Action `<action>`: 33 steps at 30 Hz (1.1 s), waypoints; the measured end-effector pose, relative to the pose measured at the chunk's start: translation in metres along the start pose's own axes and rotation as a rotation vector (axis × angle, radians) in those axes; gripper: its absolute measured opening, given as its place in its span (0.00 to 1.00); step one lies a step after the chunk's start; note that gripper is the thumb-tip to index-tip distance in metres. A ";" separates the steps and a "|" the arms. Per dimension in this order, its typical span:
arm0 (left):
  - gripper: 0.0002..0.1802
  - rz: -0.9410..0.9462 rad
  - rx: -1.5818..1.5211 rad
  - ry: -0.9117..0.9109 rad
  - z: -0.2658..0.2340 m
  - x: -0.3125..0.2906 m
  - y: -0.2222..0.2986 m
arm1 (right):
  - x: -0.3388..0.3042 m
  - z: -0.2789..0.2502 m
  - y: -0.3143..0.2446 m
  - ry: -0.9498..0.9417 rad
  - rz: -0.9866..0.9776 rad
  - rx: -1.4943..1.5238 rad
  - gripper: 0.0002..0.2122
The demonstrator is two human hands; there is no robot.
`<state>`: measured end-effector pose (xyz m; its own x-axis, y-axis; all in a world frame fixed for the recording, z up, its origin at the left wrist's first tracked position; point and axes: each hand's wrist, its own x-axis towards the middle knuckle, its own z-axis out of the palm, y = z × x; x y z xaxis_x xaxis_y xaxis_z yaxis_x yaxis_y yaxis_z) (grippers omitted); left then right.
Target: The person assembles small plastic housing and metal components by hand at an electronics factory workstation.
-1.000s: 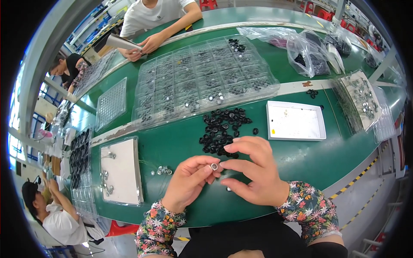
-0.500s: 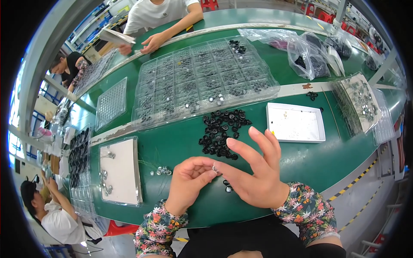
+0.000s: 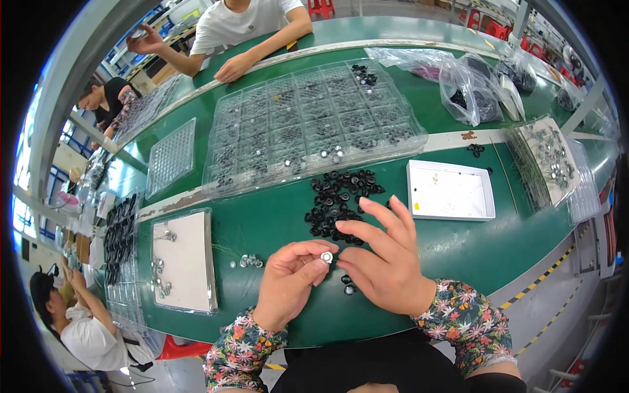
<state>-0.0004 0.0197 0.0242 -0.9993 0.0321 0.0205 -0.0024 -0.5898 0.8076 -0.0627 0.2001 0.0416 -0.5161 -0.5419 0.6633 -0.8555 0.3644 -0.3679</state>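
Observation:
My left hand (image 3: 288, 278) pinches a small round silver part (image 3: 326, 257) between thumb and fingertips, its pale ringed face turned up. At the right side of that part, the thumb and forefinger of my right hand (image 3: 386, 268) come together. What they grip, perhaps a thin dark piece, is too small to make out. The other right fingers are raised and spread. Just beyond my hands lies a loose pile of small black ring-like parts (image 3: 337, 206). A couple of dark and silver pieces (image 3: 348, 285) sit under my right hand, and several silver parts (image 3: 249, 261) lie left of my hands.
A pale board (image 3: 183, 262) with silver parts stands left, a white shallow box (image 3: 451, 190) right. Beyond is a large clear compartment tray (image 3: 314, 118) of small parts. Plastic bags (image 3: 468, 88) and a wire-laden board (image 3: 547, 157) lie farther right. A co-worker (image 3: 242, 29) sits opposite.
The silver part has turned face up in my left fingertips. My right hand has shifted slightly, its raised fingers curling lower. The co-worker opposite has lifted one hand, holding something small.

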 end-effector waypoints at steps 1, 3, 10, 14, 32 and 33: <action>0.11 0.002 0.000 -0.002 0.002 0.000 0.001 | 0.000 0.001 0.000 0.001 -0.002 -0.002 0.05; 0.08 -0.068 0.013 0.047 0.005 -0.001 0.003 | -0.001 0.004 0.000 -0.008 0.047 0.106 0.07; 0.11 -0.041 -0.131 0.043 -0.003 -0.002 0.002 | -0.004 0.005 0.001 -0.080 0.045 0.160 0.08; 0.11 -0.039 -0.099 0.031 -0.005 -0.001 0.003 | 0.003 -0.008 0.004 -0.001 0.153 0.268 0.13; 0.07 -0.140 -0.024 0.041 0.000 -0.004 -0.006 | 0.001 0.000 0.000 0.054 -0.082 0.066 0.07; 0.06 -0.141 -0.025 0.056 0.000 -0.004 -0.006 | 0.000 0.000 0.000 0.051 -0.089 0.056 0.06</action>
<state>0.0035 0.0233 0.0194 -0.9895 0.0720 -0.1256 -0.1436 -0.6024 0.7852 -0.0625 0.1997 0.0416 -0.4362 -0.5302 0.7270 -0.8997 0.2732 -0.3406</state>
